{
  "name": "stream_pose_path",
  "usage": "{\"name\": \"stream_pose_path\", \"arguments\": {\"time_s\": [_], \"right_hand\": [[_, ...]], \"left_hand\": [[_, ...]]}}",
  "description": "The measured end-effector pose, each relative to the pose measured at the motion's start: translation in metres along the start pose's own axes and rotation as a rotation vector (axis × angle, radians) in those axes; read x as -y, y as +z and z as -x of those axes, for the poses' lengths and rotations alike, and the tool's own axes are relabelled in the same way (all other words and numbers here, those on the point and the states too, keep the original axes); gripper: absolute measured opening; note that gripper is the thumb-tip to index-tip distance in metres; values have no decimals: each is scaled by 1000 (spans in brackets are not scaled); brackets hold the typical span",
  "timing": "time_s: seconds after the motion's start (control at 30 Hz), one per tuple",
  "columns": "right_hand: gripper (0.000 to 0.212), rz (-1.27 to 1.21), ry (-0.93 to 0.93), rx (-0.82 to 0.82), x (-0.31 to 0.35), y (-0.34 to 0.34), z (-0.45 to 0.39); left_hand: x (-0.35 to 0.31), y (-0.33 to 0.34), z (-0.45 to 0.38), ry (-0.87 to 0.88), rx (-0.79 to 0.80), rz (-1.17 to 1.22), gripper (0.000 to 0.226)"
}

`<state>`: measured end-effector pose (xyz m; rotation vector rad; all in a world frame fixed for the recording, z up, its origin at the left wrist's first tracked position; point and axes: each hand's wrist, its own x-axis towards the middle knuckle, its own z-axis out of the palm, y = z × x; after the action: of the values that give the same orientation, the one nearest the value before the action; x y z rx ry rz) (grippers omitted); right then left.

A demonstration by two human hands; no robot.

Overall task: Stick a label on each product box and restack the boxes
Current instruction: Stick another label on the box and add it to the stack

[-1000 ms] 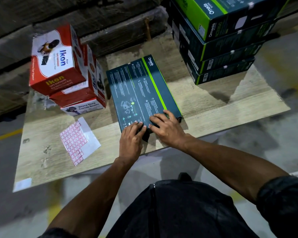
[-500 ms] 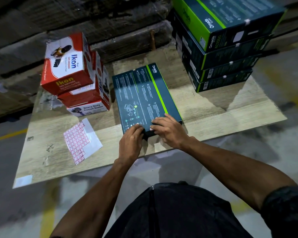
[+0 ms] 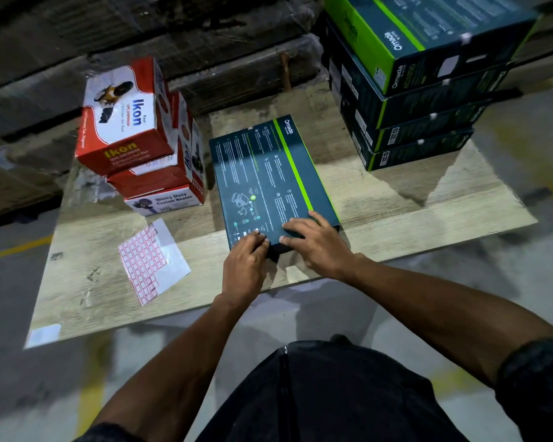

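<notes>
Pressing along the near edge of the dark flat box [image 3: 273, 180] lying on the board [image 3: 412, 215]: left hand [image 3: 245, 266] and right hand [image 3: 313, 242], fingers flat, gripping nothing. Change logged: hands sit as a second ago, so I judge the label is being smoothed. Forearms reach forward and converge. Label sheet [image 3: 150, 260] lies left; green stack [image 3: 422, 90] behind

A warehouse or stockroom. A bare wooden board [image 3: 396, 218] lies low over a concrete floor [image 3: 29, 393] with painted yellow lines. Retail cartons stand in stacks: dark green boxes [image 3: 412, 129] and red-and-white tape-dispenser boxes [image 3: 141, 161]. Wrapped pallet loads [image 3: 141, 43] rise behind.
</notes>
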<state>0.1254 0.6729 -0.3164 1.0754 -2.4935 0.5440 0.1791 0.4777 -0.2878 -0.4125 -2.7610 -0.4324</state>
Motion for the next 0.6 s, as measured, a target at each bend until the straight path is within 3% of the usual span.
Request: {"name": "stream_pose_path", "arguments": {"time_s": [0.07, 0.17, 0.23, 0.43, 0.6], "right_hand": [[27, -176, 115, -26, -1, -2, -3], [38, -272, 250, -22, 3, -3, -7], [38, -280, 259, -22, 7, -3, -7], [11, -248, 245, -86, 10, 5, -5], [10, -219, 304, -131, 14, 9, -8]], "left_hand": [[-2, 1, 0, -36, -6, 30, 29], [-8, 1, 1, -110, -24, 80, 24], [-9, 2, 1, -138, -27, 101, 21], [-6, 3, 1, -164, 3, 108, 20], [-4, 3, 2, -155, 7, 103, 21]]}}
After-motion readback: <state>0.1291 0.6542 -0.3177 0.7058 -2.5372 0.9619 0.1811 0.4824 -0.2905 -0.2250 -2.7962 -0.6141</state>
